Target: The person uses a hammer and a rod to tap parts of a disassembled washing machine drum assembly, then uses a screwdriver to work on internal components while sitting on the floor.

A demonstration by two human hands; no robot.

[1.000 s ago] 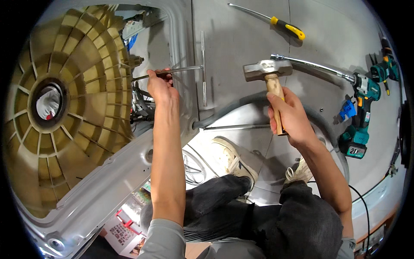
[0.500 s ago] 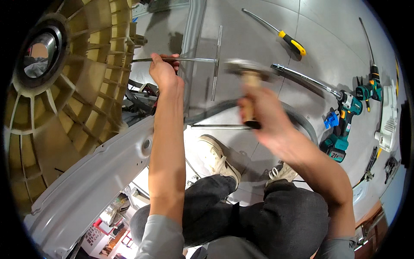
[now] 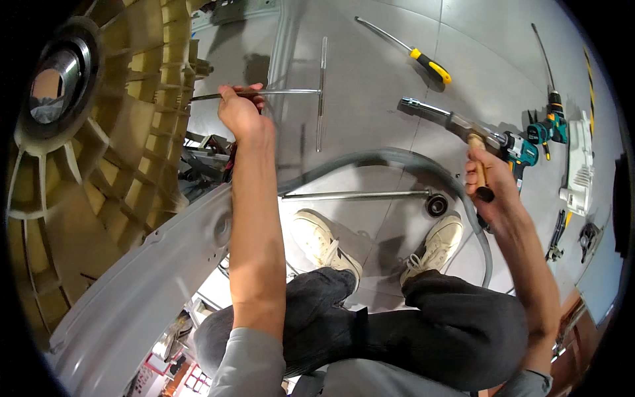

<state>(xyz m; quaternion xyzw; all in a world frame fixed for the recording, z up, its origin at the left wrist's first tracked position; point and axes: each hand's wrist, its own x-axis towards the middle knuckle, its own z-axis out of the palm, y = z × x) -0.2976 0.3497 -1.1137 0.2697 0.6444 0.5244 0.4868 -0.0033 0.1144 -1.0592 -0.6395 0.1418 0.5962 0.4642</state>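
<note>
My left hand [image 3: 241, 106] is shut on a steel T-bar tool [image 3: 291, 91], held horizontally, its crossbar upright on the right and its other end reaching the edge of a big yellowish ribbed plastic drum [image 3: 126, 152] on the left; where it ends is unclear. The drum has a dark metal bearing housing [image 3: 84, 73] at its centre. My right hand [image 3: 488, 175] grips the wooden handle of a hammer [image 3: 466, 131], out to the right of the T-bar, apart from it. The hammer head partly covers a teal impact driver [image 3: 522, 151] with a long socket extension [image 3: 426, 109].
A grey metal housing [image 3: 142, 271] borders the drum. On the floor lie a yellow-black screwdriver [image 3: 423, 61], a teal drill [image 3: 554, 126], a grey hose [image 3: 377, 153], a long bar [image 3: 350, 195], a round black ringed part [image 3: 437, 204], pliers [image 3: 555, 238] and a white plastic part [image 3: 577, 165].
My right hand swung the hammer leftward toward the T-bar, then moved back right, further out than at first. My left hand stays on the T-bar. The view has shifted.
</note>
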